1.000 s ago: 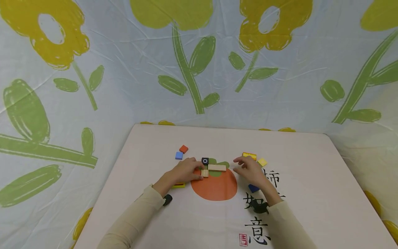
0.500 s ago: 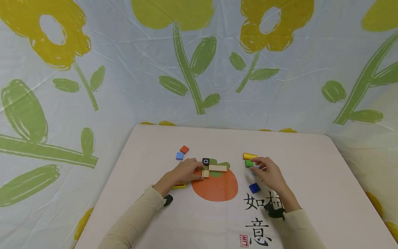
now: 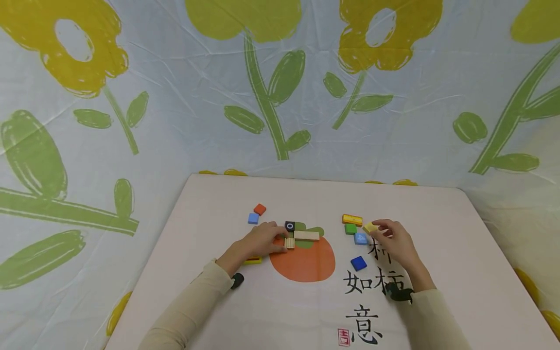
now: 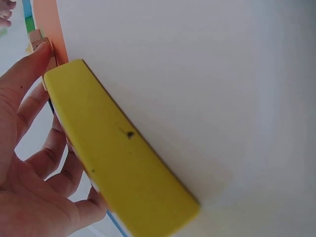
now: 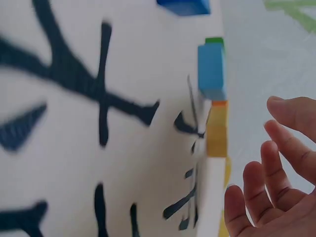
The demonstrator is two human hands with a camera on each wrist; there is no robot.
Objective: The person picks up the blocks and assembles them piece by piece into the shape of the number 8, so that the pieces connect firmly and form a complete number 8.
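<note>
My left hand (image 3: 261,239) pinches a small striped wooden block (image 3: 289,243) between thumb and fingers, at the left end of a long pale wooden block (image 3: 306,236). A black block with a white ring (image 3: 289,226) lies just behind it. Close to that hand is a yellow block (image 4: 118,148), large in the left wrist view and partly hidden in the head view. My right hand (image 3: 397,244) hovers by a small pale yellow block (image 3: 369,227), fingers loosely bent. In the right wrist view, a gap shows between its fingertips and the yellow block (image 5: 217,131).
Near the right hand lie a yellow-orange block (image 3: 352,219), a green block (image 3: 351,229), a light blue block (image 3: 360,238) and a dark blue block (image 3: 358,263). A red block (image 3: 260,209) and a blue block (image 3: 253,218) sit at back left on the printed table (image 3: 210,204).
My right hand has moved rightward, from over the green and light blue blocks to beside the pale yellow block, uncovering them. The left hand has stayed on the striped wooden block.
</note>
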